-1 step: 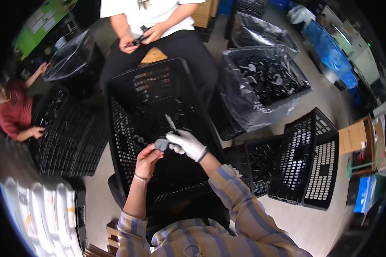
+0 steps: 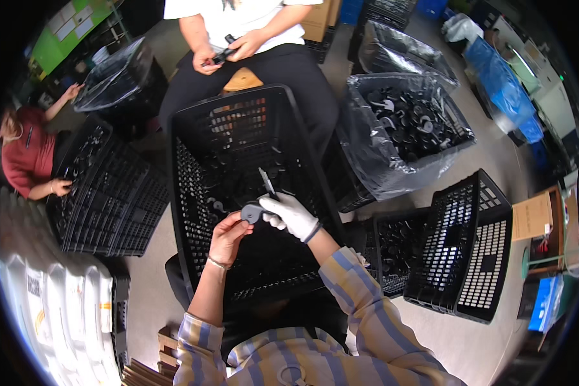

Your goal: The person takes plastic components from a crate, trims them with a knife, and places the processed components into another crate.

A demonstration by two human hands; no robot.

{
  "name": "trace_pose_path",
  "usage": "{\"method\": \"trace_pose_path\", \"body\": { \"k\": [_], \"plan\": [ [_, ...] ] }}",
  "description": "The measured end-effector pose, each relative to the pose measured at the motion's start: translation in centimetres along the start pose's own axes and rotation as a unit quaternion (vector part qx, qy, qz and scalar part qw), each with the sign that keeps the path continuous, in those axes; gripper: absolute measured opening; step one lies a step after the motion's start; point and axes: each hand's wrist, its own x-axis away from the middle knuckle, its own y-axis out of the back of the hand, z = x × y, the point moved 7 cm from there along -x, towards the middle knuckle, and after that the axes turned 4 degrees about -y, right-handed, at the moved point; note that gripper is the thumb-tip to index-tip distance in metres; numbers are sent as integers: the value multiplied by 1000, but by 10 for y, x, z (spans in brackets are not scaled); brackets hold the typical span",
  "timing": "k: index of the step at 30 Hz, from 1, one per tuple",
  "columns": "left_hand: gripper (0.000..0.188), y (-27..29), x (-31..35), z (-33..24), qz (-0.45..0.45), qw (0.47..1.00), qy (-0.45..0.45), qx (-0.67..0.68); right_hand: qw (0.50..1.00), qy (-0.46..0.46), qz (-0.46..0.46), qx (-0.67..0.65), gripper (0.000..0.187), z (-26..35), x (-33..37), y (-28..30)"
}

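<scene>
Between the bare fingertips of my left hand (image 2: 229, 235) is a round grey plastic part (image 2: 251, 213) with a short arm on its right side. My right hand (image 2: 292, 216), in a white glove, is closed around a slim tool with a silver blade (image 2: 265, 179), which looks like a knife. Its blade points up and away from me. The gloved fingers also meet the right side of the grey part. Both hands are over a deep black plastic crate (image 2: 315, 186), where dark parts lie in shadow.
Opposite me a seated person holds a black part (image 2: 222, 56). At right stand a bag-lined bin (image 2: 373, 168) of dark parts and tilted black crates (image 2: 486, 257). Another person (image 2: 31, 151) is at left beside stacked crates (image 2: 112, 206). White sacks (image 2: 64, 309) lie lower left.
The whole view has shifted slightly, so most things appear a little farther right. The grey part seems slightly turned between my hands. Both grips look the same.
</scene>
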Motion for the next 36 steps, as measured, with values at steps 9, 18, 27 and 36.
{"method": "trace_pose_path", "body": {
  "k": [9,18,27,36],
  "plan": [
    [16,-7,1,-6,18,999,-39,-1,998,-19,34,-39,20,-2,-3,-3],
    [15,3,2,11,-39,962,105,249,995,59,65,55,28,14,8,-2],
    [15,-4,0,-4,-13,994,-21,110,988,98,56,106,29,25,13,-6],
    [17,-3,-2,-2,-1,997,-39,73,990,92,57,87,31,25,13,-4]
  ]
}}
